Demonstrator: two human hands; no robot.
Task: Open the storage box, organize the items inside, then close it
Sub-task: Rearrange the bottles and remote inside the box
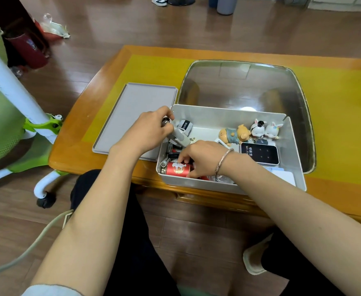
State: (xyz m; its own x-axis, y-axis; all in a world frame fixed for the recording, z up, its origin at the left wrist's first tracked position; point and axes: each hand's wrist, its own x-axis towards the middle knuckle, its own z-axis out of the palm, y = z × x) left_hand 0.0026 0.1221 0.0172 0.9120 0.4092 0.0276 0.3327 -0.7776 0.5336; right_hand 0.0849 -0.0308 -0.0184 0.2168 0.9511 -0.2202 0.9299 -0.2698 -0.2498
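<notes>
The grey storage box (pixel 228 116) stands open at the table's front edge, its lid (pixel 137 112) lying flat to its left. My left hand (pixel 149 129) grips a grey elongated gadget (pixel 180 138) at the box's left end. My right hand (pixel 203 159) reaches into the front left corner, its fingers curled on a red can (pixel 176 169) lying beside some batteries (pixel 164 163). Further right in the box are a pig figurine (pixel 235 133), two rabbit figurines (pixel 265 129) and a black Wi-Fi device (pixel 260 152).
A large metal tray (pixel 299 99) sits behind the box on the yellow-topped wooden table (pixel 335 124). A green and white chair (pixel 15 124) stands at the left on the wooden floor. My knees are under the table's front edge.
</notes>
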